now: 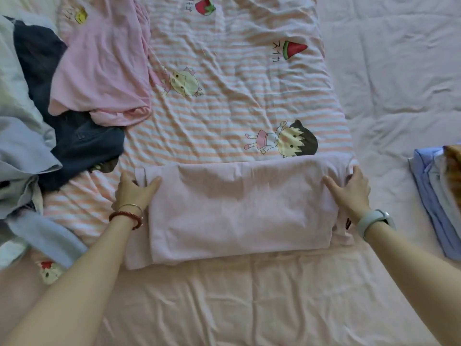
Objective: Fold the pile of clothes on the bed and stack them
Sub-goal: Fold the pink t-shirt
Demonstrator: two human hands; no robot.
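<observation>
Fabric of the half-folded pink garment lies lengthwise left-to-right on the bed, left hand and right hand gripping opposite short ends, stack nearer the right.

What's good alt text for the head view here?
Both hands, left hand and right hand, grip the ends of a half-folded pale pink garment on a bed. An unfolded pile of pink, navy and light blue clothes lies at far left; a folded stack sits at the right edge.
</observation>
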